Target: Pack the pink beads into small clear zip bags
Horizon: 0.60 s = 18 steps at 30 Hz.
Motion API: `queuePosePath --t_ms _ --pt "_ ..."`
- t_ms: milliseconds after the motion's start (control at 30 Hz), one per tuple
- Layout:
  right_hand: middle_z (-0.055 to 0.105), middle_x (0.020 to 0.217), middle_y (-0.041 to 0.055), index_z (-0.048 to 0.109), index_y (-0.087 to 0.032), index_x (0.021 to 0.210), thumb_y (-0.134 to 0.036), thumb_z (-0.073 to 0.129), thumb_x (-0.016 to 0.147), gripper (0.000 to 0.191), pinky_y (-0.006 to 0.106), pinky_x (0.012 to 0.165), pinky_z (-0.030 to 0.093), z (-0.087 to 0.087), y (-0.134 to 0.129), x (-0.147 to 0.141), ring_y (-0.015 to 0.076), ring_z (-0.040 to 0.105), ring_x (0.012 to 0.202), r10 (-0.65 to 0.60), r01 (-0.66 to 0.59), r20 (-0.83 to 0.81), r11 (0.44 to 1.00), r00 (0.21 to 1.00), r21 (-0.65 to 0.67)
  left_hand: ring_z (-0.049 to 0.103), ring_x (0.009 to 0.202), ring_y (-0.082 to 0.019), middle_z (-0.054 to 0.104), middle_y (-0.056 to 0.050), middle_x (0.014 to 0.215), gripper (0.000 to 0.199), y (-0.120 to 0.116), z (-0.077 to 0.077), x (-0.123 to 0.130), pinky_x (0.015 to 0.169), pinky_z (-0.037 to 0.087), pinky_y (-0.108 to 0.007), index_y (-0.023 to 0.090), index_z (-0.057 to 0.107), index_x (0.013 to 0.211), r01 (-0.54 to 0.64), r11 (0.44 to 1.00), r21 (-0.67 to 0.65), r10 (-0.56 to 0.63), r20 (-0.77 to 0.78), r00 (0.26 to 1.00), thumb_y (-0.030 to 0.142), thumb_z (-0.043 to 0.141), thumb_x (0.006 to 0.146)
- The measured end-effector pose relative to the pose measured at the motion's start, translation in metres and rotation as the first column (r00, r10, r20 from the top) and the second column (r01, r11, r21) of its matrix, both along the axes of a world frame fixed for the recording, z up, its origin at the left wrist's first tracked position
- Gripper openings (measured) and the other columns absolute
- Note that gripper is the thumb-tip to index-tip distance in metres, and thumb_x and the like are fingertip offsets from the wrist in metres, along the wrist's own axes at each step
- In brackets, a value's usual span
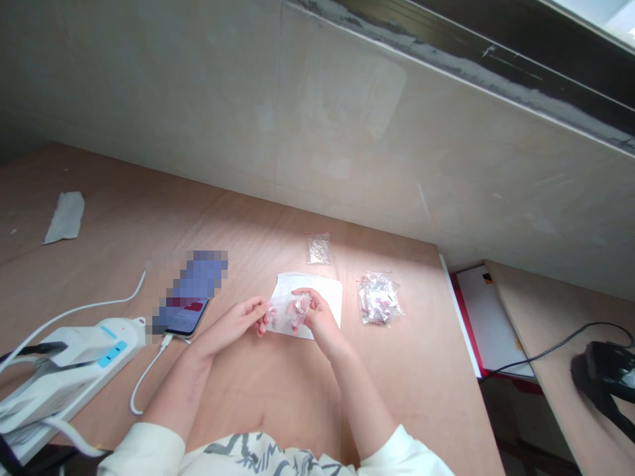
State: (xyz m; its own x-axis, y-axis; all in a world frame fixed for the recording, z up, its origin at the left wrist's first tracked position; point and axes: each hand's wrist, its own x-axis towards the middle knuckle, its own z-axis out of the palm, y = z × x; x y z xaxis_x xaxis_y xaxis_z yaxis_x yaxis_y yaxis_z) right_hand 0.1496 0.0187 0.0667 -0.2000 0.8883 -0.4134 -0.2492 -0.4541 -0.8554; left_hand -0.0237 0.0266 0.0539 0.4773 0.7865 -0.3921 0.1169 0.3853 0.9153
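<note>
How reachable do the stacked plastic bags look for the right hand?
Probably yes: the plastic bags lie to the right of the right hand, nothing standing between, though it holds clear plastic.

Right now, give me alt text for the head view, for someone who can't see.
A right hand pinches clear plastic above white paper on a wooden table, the left hand close by. Beyond the paper lies a small clear packet; to the right, piled clear bags; to the left, a phone and power strip.
</note>
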Motion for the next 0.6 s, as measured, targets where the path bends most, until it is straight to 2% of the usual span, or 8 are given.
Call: queuePosePath --t_ms 100,200,300,400,600 --pt "0.057 0.055 -0.0044 0.036 -0.021 0.079 -0.032 0.057 0.064 0.027 0.023 0.034 0.041 -0.008 -0.008 -0.001 0.0096 0.048 0.037 -0.103 0.107 0.091 0.994 0.991 -0.034 0.045 0.047 -0.007 0.047 0.004 0.056 0.029 -0.001 -0.006 0.000 0.050 0.040 -0.021 0.015 0.044 0.065 -0.102 0.995 0.010 0.103 -0.010 0.995 0.042 0.044 0.076" --pt "0.059 0.060 -0.0023 0.036 -0.021 0.078 -0.041 0.052 0.068 0.028 0.020 0.029 0.038 -0.014 -0.018 -0.001 0.0104 0.050 0.038 -0.071 0.079 0.139 0.996 0.988 -0.050 0.042 0.044 -0.007 0.046 0.005 0.055 0.030 0.001 -0.011 -0.002 0.042 0.038 -0.020 0.015 0.045 0.069 -0.155 0.988 0.005 0.155 -0.076 0.985 0.045 0.046 0.073" --pt "0.058 0.061 -0.0019 0.040 -0.020 0.078 -0.042 0.054 0.067 0.028 0.017 0.027 0.035 -0.019 -0.025 -0.004 0.0091 0.050 0.038 0.004 0.010 0.178 0.997 0.984 -0.076 0.041 0.040 -0.007 0.044 0.006 0.051 0.032 0.002 -0.015 -0.005 0.039 0.035 -0.019 0.015 0.045 0.068 -0.148 0.989 0.008 0.148 -0.129 0.981 0.046 0.045 0.073" --pt "0.056 0.057 -0.0032 0.042 -0.019 0.075 -0.038 0.057 0.065 0.026 0.016 0.028 0.033 -0.026 -0.025 -0.006 0.0077 0.048 0.036 -0.002 0.017 0.178 0.997 0.984 -0.081 0.041 0.038 -0.006 0.044 0.007 0.049 0.031 0.001 -0.016 -0.009 0.039 0.034 -0.019 0.015 0.046 0.069 -0.129 0.991 0.016 0.130 -0.139 0.982 0.045 0.044 0.074" --pt "0.053 0.050 -0.0052 0.043 -0.018 0.071 -0.036 0.057 0.064 0.024 0.017 0.029 0.033 -0.038 -0.022 -0.003 0.0066 0.045 0.032 -0.053 0.058 0.065 0.996 0.996 -0.074 0.047 0.050 -0.007 0.055 0.001 0.070 0.024 -0.002 -0.011 -0.012 0.048 0.038 -0.019 0.016 0.049 0.080 -0.046 0.997 0.060 0.053 -0.127 0.990 0.038 0.053 0.070"
